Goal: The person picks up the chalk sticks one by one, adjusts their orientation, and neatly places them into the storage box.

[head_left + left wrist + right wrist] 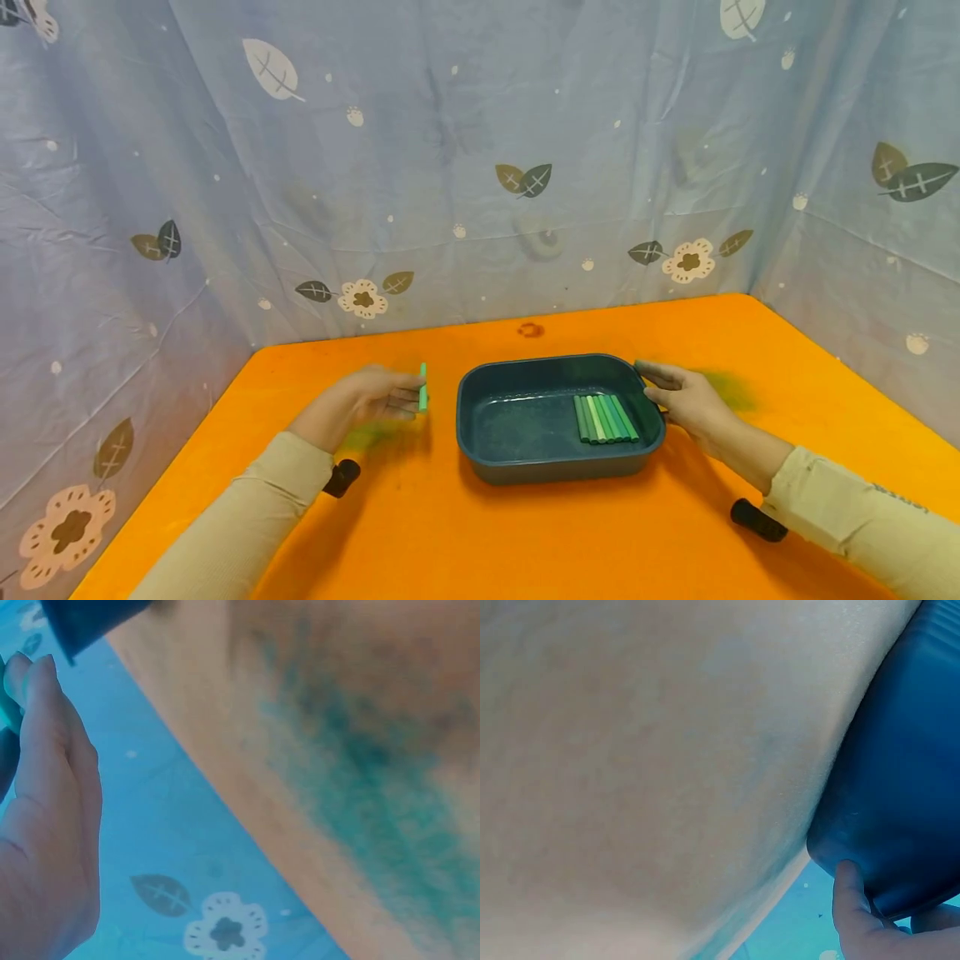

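My left hand (378, 393) pinches a light green chalk stick (423, 390) between thumb and fingers, held upright to the left of a dark blue-grey tray (517, 473). In the left wrist view, part of the stick (9, 712) shows at the edge beside the fingers. Several chalk sticks (603, 419) in shades of green lie side by side in a row inside the tray, in its right half. My right hand (686, 400) grips the tray's right end at the rim. From the right wrist, one finger (847, 889) shows against the tray's outer wall (900, 787).
The tray stands on an orange tabletop (480, 542). Green smudges (375, 437) mark the surface near both hands, and a small brown ring mark (531, 330) lies behind the tray. A patterned blue-grey curtain (465, 150) rises along the back and sides.
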Action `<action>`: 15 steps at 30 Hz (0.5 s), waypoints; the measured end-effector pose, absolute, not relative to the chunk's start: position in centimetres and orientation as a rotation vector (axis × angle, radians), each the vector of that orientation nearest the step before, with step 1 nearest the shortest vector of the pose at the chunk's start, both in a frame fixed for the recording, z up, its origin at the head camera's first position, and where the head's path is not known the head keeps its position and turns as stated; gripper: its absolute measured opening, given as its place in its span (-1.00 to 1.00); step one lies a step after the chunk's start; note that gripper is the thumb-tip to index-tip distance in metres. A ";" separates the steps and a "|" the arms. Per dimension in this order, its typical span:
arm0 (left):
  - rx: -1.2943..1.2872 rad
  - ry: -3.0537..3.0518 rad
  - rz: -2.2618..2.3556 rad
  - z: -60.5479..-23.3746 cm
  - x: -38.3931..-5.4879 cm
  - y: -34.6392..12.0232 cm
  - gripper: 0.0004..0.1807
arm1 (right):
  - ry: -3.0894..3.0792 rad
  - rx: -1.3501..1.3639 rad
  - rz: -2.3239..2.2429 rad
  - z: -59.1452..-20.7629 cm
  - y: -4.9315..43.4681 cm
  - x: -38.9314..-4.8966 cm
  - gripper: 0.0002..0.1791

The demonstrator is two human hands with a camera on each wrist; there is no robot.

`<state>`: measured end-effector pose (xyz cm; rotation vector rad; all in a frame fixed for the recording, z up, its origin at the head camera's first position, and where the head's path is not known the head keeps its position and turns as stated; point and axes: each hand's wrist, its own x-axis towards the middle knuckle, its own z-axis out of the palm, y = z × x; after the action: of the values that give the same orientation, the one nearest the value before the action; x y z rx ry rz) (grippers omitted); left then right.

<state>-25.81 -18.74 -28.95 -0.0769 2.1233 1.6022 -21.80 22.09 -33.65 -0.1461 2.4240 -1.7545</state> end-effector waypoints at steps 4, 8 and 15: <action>-0.053 2.110 1.583 -28.2 -25.8 -17.8 -0.65 | 2.421 -0.144 -1.758 -33.8 22.1 -21.8 -0.40; -0.054 2.093 1.580 -27.7 -25.7 -16.4 -0.66 | 2.426 -0.142 -1.758 -33.8 22.1 -21.8 -0.40; -0.065 2.091 1.542 -27.4 -25.9 -13.5 -0.59 | 2.431 -0.159 -1.755 -33.7 22.2 -21.7 -0.40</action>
<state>-25.86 -13.52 -27.43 -0.0650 2.0907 1.5420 -21.68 22.16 -33.73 -0.1586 2.4310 -1.7546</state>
